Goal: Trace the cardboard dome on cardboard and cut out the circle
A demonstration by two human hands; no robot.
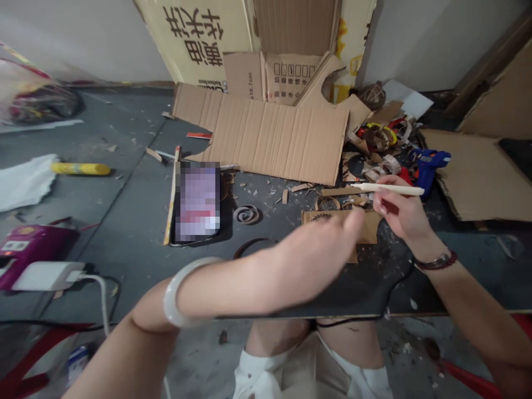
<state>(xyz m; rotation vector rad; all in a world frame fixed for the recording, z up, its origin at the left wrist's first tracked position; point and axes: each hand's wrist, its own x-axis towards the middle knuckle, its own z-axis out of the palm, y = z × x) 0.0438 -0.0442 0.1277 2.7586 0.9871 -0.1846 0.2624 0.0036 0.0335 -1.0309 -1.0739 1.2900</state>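
Dark board (357, 293): right hand (399, 213) pinches stick (393, 189) level.

Even soft light, blurred left hand (316, 252)

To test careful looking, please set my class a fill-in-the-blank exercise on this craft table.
The hand holding the pale stick in its fingers is the person's ____ one.
The glue gun is coloured ____.
The wide bangle is ____.
The big flat sheet behind the phone is made of ____.
Missing words: right; blue; white; cardboard.
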